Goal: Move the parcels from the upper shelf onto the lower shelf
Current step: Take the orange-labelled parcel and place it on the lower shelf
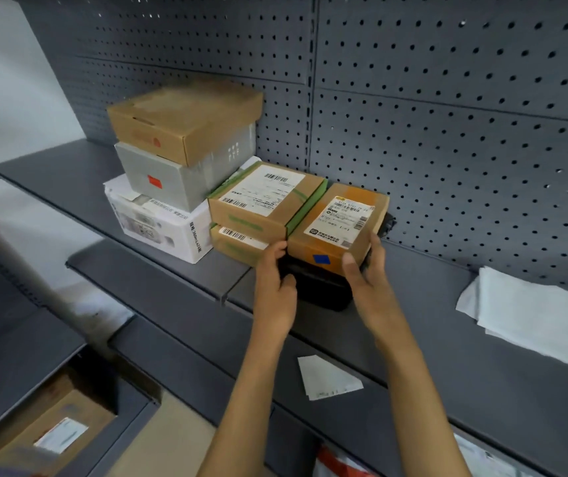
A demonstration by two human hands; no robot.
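A brown cardboard parcel (pixel 339 222) with a white label and a blue sticker sits on a black parcel (pixel 320 290) on the grey shelf (pixel 179 270). My left hand (pixel 275 284) grips the left side of this pair, thumb on the black parcel and fingers curled at the brown one's corner. My right hand (pixel 366 266) holds the brown parcel's right front corner. To the left, touching it, stand two stacked brown parcels with green tape (pixel 265 201). Further left is a stack of a white box (pixel 158 225), a grey box (pixel 179 177) and a brown box (pixel 186 118).
A pegboard back wall (pixel 447 115) rises behind the shelf. White folded paper (pixel 533 315) lies at the right of the shelf, and a white slip (pixel 327 376) near its front edge. Below left, a lower shelf holds a brown labelled parcel (pixel 58 428).
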